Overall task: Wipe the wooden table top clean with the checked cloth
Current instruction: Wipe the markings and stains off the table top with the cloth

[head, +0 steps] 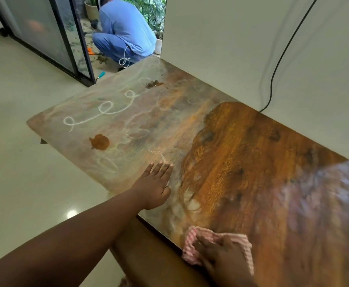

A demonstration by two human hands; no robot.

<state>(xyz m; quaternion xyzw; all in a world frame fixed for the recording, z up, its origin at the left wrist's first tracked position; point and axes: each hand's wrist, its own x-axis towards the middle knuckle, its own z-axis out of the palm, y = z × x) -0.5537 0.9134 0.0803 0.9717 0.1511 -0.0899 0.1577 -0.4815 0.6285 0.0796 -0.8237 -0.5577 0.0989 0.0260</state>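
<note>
Item: wooden table top [252,154], long, set against a white wall [231,48]. Condition: near and middle section shows bare, glossy grain; far section carries a pale dusty film with white looping scribbles [105,108], one round orange-brown stain [100,142] near the left edge, one darker brown spill [153,84] farther back.

Item: checked cloth [192,243], pink and white, bunched, lying on the near table edge under the right hand [221,255]. Fingers curled over the cloth, pressing it down; the view is blurred here, so finer grip is not readable.

Item: left hand [156,183], flat on the table at the border of the film, fingers straight and close together, holding nothing.

Item: black cable [281,56], hanging down the wall to the table's back edge. Background: a person in blue [125,30] crouched at the doorway.

Risks, as judged: cloth at the very edge may slip off on a near stroke; stains may smear across cleaned wood if dragged inward; the resting palm may reprint dust; a far reach may snag the cable.
</note>
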